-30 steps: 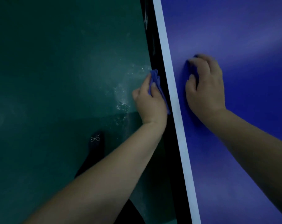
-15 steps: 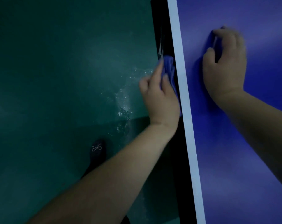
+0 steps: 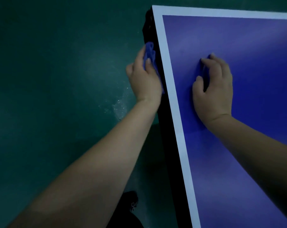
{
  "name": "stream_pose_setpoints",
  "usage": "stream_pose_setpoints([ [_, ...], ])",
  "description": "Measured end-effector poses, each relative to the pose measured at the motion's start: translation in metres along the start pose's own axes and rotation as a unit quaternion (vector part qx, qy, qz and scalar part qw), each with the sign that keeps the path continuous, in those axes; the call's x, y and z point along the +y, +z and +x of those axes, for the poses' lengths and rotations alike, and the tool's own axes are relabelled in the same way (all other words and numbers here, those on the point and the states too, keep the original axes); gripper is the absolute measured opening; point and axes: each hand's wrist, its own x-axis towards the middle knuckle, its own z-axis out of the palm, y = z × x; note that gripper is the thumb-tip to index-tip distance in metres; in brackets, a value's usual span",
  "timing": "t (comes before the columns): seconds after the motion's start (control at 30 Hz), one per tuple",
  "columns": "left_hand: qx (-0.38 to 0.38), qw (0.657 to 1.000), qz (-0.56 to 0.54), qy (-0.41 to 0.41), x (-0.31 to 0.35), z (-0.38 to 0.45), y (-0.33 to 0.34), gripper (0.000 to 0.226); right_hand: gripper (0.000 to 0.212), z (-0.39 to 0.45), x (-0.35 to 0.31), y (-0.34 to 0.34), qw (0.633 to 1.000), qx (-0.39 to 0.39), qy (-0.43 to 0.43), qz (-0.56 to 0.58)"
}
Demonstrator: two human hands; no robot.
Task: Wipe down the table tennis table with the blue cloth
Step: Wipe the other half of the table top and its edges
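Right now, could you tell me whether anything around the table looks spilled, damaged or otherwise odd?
One thing: a pale, speckled patch on the green floor beside the table's black side edge, near the left hand holding the blue cloth. It could be wet or scuffed; I cannot tell.

The table tennis table (image 3: 238,38) top lay bare beyond the right hand (image 3: 213,89). Along its black side edge (image 3: 169,145), the left hand (image 3: 144,79) and blue cloth (image 3: 149,53) blocked the way; open green floor (image 3: 57,79) lay leftward.
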Motion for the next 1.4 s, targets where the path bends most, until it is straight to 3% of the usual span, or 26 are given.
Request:
stream_pose_setpoints([
  [0.17, -0.002, 0.997, -0.016, -0.077, -0.017, -0.042, -0.008, 0.039, 0.045, -0.001, 0.0, -0.002, 1.0, -0.001, 0.002, -0.004],
  [0.27, -0.007, 0.999, -0.035, -0.019, -0.014, -0.064, -0.013, 0.039, 0.045, -0.001, -0.001, -0.001, 1.0, -0.004, 0.004, -0.005],
  [0.4, 0.007, 0.999, -0.004, 0.039, 0.021, 0.014, 0.005, 0.039, 0.046, -0.001, 0.001, 0.0, 1.0, -0.004, 0.004, -0.001],
  [0.5, 0.015, 1.0, 0.011, -0.018, 0.02, 0.04, 0.009, 0.041, 0.046, -0.001, 0.0, 0.0, 1.0, -0.005, 0.003, 0.003],
  [0.63, -0.016, 0.994, 0.011, -0.108, -0.01, -0.013, -0.004, 0.04, 0.046, -0.001, 0.0, 0.0, 1.0, 0.0, 0.0, 0.001],
  [0.87, 0.017, 0.999, 0.004, 0.05, 0.034, 0.031, 0.008, 0.04, 0.046, -0.001, 0.002, 0.001, 1.0, 0.003, -0.002, -0.003],
  [1.0, -0.003, 0.995, 0.065, -0.072, 0.02, 0.052, 0.0, 0.039, 0.047, -0.001, 0.0, 0.001, 1.0, 0.002, 0.0, 0.0],
  [1.17, 0.065, 0.996, -0.038, 0.036, 0.036, 0.04, 0.009, 0.034, 0.047, -0.001, 0.0, 0.001, 1.0, 0.0, -0.002, -0.005],
  [1.33, 0.027, 0.994, 0.023, -0.105, 0.025, 0.053, 0.006, 0.039, 0.046, -0.001, 0.0, 0.001, 1.0, 0.002, 0.0, 0.004],
  [1.4, 0.044, 0.997, -0.011, -0.057, 0.023, 0.042, 0.008, 0.035, 0.047, -0.002, 0.001, 0.0, 1.0, 0.002, 0.0, 0.005],
])
